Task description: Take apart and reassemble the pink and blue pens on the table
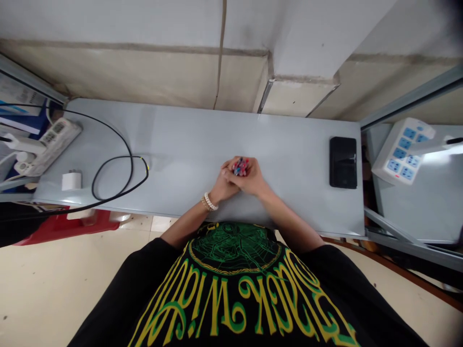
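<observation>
A bundle of pens [240, 167], as it appears end-on, shows red, pink, blue and dark tips between my two hands. My left hand [224, 182] is closed around its left side, with a beaded bracelet on the wrist. From the right, my right hand [252, 179] wraps the same bundle, its thumb lying across the front toward my left fingers. Both hands meet over the middle of the grey table [181, 144]. The lower part of the bundle is hidden by my palms and fingers.
A black phone-like device [343, 162] lies at the table's right end. To the left are a black looped cable [125, 190], a white charger [71, 181] and a power strip [50, 144]. Another power strip [403, 150] stands beyond the right frame. Walls bound the back.
</observation>
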A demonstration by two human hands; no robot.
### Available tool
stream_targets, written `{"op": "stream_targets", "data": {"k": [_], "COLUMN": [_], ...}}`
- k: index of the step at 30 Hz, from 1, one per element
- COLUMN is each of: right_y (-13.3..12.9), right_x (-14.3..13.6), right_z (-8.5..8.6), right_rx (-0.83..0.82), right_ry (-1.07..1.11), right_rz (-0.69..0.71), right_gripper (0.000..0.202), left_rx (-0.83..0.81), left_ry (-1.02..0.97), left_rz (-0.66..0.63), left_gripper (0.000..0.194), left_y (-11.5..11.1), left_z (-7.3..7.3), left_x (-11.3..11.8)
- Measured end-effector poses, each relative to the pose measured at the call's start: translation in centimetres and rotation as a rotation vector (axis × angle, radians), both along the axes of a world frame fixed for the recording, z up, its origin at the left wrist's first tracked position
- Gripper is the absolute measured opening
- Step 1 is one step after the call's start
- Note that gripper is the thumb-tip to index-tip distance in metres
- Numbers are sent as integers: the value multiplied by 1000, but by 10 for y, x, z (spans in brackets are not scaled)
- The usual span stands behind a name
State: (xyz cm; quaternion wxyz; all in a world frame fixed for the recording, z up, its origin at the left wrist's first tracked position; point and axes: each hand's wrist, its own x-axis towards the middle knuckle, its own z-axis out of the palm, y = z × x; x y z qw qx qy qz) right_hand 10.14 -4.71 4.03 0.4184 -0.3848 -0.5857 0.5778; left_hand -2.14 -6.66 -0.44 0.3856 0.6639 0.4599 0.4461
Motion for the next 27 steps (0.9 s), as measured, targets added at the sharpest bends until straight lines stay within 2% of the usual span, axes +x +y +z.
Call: {"op": "stream_targets", "data": {"k": [2, 5, 8, 12, 14, 18, 23, 27], "right_y": [10, 22, 25, 23, 21, 14, 5, 5], "right_x": [3, 8, 10, 5, 2, -1, -2, 0], "right_z": [0, -6, -15, -23, -24, -24, -27, -31], "right_rx": [-81, -198, -256, -198, -134, -65, -65, 28], "right_ry": [-7, 54, 56, 12, -36, -107, -207, -357], "right_rz": [-85, -222, -296, -340, -370, -299, -305, -322], "right_gripper": [41, 39, 38, 27, 30, 35, 37, 36], "left_rx": [-90, -260, -226, -184, -161, -112, -60, -8], "left_ry": [-7, 173, 267, 292, 256, 192, 206, 272], "left_rz": [-24, 32, 121, 173, 183, 216, 202, 161], "left_gripper": [34, 34, 40, 42, 48, 51, 44, 32], "left_y": [3, -3, -13, -19, -18, -17, -17, -17], "left_z": [5, 13, 14, 3, -4, -13, -16, -14], "left_x": [2, 6, 9, 10, 9, 7, 5, 3]}}
